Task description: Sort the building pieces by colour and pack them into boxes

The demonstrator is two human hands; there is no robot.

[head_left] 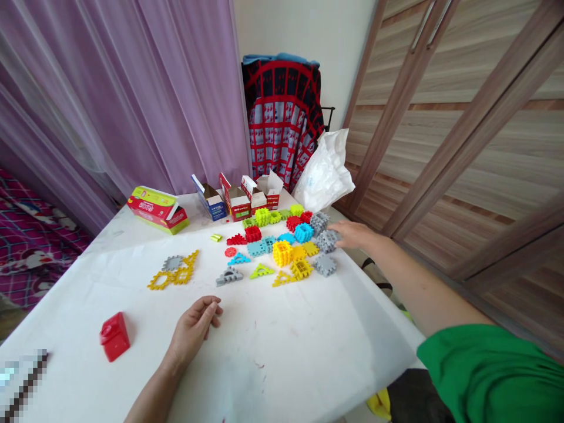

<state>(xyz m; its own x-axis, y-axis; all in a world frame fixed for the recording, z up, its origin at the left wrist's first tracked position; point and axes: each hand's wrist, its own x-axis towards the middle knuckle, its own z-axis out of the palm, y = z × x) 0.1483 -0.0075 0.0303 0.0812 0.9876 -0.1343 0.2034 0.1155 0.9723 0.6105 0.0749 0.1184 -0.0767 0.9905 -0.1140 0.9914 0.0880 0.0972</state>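
Note:
My left hand (pixel 198 323) rests on the white table with its fingers loosely curled inward and the thumb against them; nothing shows in it. My right hand (pixel 350 235) reaches to the table's right side, fingers stretched out against a stack of grey toothed building pieces (pixel 326 241). Its fingertips are partly hidden, and a firm grip cannot be made out. Beside the stack lie a flat grey piece (pixel 325 265), a yellow cube (pixel 282 254), a blue cube (pixel 304 232) and red pieces (pixel 253 234). Closer to my left hand are a grey triangular piece (pixel 229 276) and a lime triangle (pixel 261 270).
Joined yellow and grey pieces (pixel 174 270) lie left of centre, and a red plastic object (pixel 115 336) sits at the front left. Open small boxes (pixel 240 202), a red-green box (pixel 158 208) and a white plastic bag (pixel 326 170) line the back. Wooden cabinets (pixel 462 117) stand right.

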